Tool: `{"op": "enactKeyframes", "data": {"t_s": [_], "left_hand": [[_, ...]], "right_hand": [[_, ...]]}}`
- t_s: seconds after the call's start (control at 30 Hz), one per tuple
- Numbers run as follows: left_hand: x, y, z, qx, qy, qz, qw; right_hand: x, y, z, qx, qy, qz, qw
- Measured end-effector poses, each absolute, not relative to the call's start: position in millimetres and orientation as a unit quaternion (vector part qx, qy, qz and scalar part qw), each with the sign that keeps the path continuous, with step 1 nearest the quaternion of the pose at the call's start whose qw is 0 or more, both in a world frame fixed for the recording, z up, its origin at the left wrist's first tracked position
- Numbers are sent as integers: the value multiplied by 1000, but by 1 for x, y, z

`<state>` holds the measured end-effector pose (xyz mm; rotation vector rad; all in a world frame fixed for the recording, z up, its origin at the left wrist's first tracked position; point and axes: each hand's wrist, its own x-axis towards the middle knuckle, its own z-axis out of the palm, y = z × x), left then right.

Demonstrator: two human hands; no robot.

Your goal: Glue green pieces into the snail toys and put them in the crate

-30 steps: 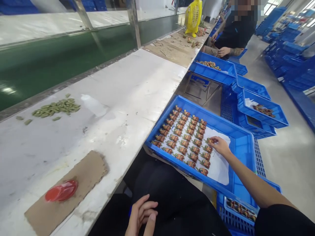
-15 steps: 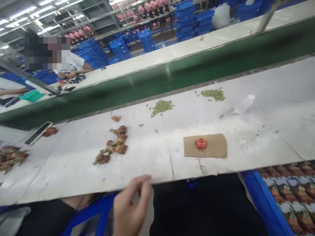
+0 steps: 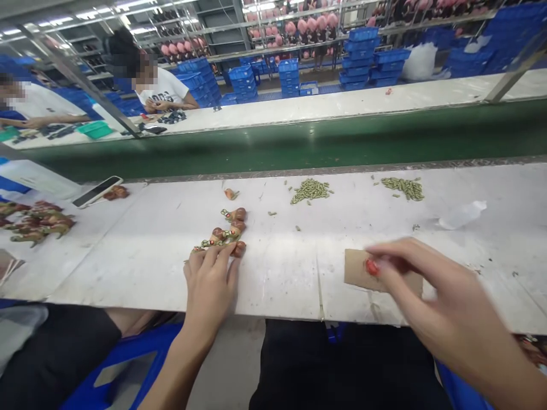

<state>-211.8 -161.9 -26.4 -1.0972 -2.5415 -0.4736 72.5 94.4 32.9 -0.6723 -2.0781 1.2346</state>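
My left hand (image 3: 211, 276) reaches over a cluster of small brown figurines (image 3: 237, 226) with green-and-red striped ends. Its fingers are bent down on the nearest figurines, the thumb beside the brown rounded end of one; the fingertips are partly hidden. To the right, my right hand (image 3: 431, 285) is slightly blurred, its thumb and forefinger closed about a small red cup (image 3: 371, 266). That cup is over a piece of brown cardboard (image 3: 356, 273), partly covered by the fingers.
Two piles of small green pieces (image 3: 311, 191) lie toward the back of the white table (image 3: 277, 273). A crumpled clear plastic piece (image 3: 464, 216) is at right. At left are a phone (image 3: 98, 191) and more figurines (image 3: 43, 222). Beyond a green belt (image 3: 277, 151), two people sit.
My left hand has moved up from the table's front edge onto the figurines. My right hand has come into view at the red cup. The view has shifted, showing more to the left.
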Motion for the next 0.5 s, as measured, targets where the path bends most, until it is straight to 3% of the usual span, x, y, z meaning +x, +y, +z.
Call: {"op": "enactKeyframes", "data": {"t_s": [0.13,0.3,0.5], "left_hand": [[-200,-161,-23,-440,-866,-179,155],[-182,-159,-13,-470,-847,-223,111],[-190,-143,-17,-432,-836,-335,-48]], "right_hand": [[-33,103,30,-214,-921,302,120],[-112,107,8,-233,-933,269,51],[-114,94,19,-243,-917,315,18]]}}
